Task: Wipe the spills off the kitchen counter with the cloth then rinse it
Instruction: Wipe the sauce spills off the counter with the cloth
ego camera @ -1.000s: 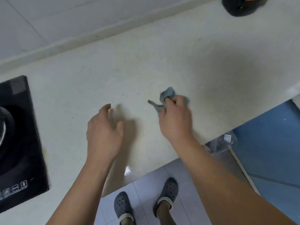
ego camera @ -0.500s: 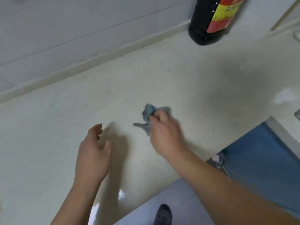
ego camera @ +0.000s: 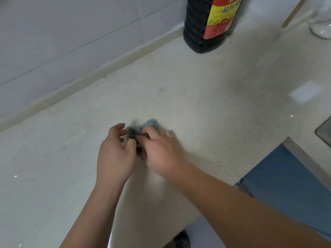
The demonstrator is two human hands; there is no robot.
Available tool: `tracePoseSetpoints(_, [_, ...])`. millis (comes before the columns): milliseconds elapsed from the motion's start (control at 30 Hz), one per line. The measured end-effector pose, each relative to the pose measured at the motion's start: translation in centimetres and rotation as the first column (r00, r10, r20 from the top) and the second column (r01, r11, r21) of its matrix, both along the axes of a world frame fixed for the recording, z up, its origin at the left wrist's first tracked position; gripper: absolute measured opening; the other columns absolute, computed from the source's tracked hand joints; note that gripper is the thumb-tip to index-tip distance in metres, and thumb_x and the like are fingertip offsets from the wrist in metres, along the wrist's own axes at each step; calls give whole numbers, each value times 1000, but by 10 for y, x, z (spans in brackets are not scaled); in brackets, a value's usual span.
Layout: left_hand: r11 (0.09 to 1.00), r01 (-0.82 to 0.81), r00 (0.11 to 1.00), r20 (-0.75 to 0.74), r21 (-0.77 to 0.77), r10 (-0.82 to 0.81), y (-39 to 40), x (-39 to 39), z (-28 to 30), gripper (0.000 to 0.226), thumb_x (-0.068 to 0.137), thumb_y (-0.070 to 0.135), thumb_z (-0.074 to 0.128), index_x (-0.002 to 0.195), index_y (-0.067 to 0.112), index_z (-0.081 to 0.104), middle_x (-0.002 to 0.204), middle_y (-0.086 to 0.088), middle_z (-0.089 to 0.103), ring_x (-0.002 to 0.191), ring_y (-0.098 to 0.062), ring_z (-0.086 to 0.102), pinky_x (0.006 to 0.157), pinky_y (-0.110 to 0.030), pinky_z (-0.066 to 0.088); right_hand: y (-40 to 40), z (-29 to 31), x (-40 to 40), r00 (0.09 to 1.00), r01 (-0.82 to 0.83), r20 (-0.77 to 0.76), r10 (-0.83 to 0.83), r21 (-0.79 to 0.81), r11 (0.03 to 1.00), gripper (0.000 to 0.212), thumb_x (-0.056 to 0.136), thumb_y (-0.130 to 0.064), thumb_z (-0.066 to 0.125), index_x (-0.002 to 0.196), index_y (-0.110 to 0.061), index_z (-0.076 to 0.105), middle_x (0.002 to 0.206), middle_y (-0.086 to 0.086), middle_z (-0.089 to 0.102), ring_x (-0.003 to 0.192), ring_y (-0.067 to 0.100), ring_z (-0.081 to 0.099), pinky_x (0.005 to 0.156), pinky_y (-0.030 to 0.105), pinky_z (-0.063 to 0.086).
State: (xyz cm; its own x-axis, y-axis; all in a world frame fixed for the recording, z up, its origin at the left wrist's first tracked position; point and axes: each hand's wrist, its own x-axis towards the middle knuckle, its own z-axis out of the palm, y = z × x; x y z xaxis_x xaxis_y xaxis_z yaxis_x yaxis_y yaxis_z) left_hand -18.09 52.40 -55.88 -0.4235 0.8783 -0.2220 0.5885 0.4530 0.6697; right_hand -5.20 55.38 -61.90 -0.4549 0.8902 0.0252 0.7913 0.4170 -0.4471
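Note:
A small blue-grey cloth [ego camera: 149,124] is bunched up on the pale speckled counter [ego camera: 206,108], near its middle. My right hand [ego camera: 161,151] is closed over the cloth's near side, blurred by motion. My left hand [ego camera: 116,154] sits right beside it on the left, fingers curled against the cloth's dark left end [ego camera: 130,133]; both hands seem to grip it. Most of the cloth is hidden under my fingers. No distinct spill shows, only faint dark specks on the counter.
A big dark bottle [ego camera: 206,24] with a yellow and red label stands at the back by the tiled wall [ego camera: 71,33]. A clear glass [ego camera: 322,24] sits far right. The edge of a metal sink [ego camera: 325,131] shows right. Below the counter's front edge is a blue panel [ego camera: 286,176].
My left hand has moved right and now touches the cloth, where before it hovered open and apart. The view has shifted up and right, showing more of the bottle and the sink edge.

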Motion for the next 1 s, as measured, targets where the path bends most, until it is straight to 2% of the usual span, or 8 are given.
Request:
tracePoseSetpoints(167, [996,95,987,-127,-3,-94,76,-10,-19,56,90,34,58,144,21,50,139,-1,62,125,-25,57,102,-41,48,144,-11,16,992,124,26,-127,87,988,42,87,-38,55,125,-31,69,130,-2,58,107,31,65,84,42,45])
tracePoseSetpoints(300, [993,100,977,-183,-64,-110,121,-32,-29,67,88,40,60,151,22,42,145,-3,56,135,-30,48,106,-50,46,211,-15,22,894,448,-28,-447,78,891,40,85,-33,52,119,-20,69,128,7,55,110,36,61,88,46,49])
tracePoseSetpoints(433, [993,94,970,-220,-69,-107,146,-48,-34,71,89,40,65,152,20,41,148,-6,54,136,-33,46,108,-49,43,182,-18,-11,997,-72,26,70,88,993,45,87,-29,54,130,-24,68,128,1,58,104,30,63,88,44,43])
tracePoseSetpoints(567, [991,125,958,-257,-40,-131,161,-55,-34,69,88,40,65,152,26,43,156,0,44,142,-29,38,115,-46,36,253,-12,-6,925,368,69,-374,88,926,38,91,-27,58,128,-21,67,130,7,53,107,34,61,89,43,44])
tracePoseSetpoints(733, [1000,16,975,-220,-3,-16,176,-80,-38,67,84,49,55,146,24,48,154,-5,46,143,-28,38,114,-42,32,234,-6,-72,983,-169,82,167,22,985,46,90,-29,61,136,-29,64,132,-2,54,111,28,60,87,35,27])
tracePoseSetpoints(867, [991,-112,980,-156,68,121,163,-92,-34,67,87,33,61,151,23,40,151,-3,45,137,-26,42,112,-43,39,270,-10,-55,870,484,63,-490,87,871,45,88,-27,63,132,-22,66,133,7,54,112,34,60,91,43,44])
tracePoseSetpoints(933, [976,-172,974,-127,132,188,157,-103,-30,71,86,35,59,152,23,37,151,-2,45,137,-23,43,111,-45,41,247,-13,-91,940,332,52,-339,108,937,42,82,-23,66,123,-16,69,126,11,57,104,38,61,86,45,48])
tracePoseSetpoints(1000, [955,-235,959,-118,181,259,151,-118,-26,73,85,38,56,153,21,35,151,-2,44,138,-23,44,112,-48,42,210,-11,-125,998,-46,43,41,126,991,42,80,-22,67,121,-17,70,121,7,59,98,35,62,81,42,46])
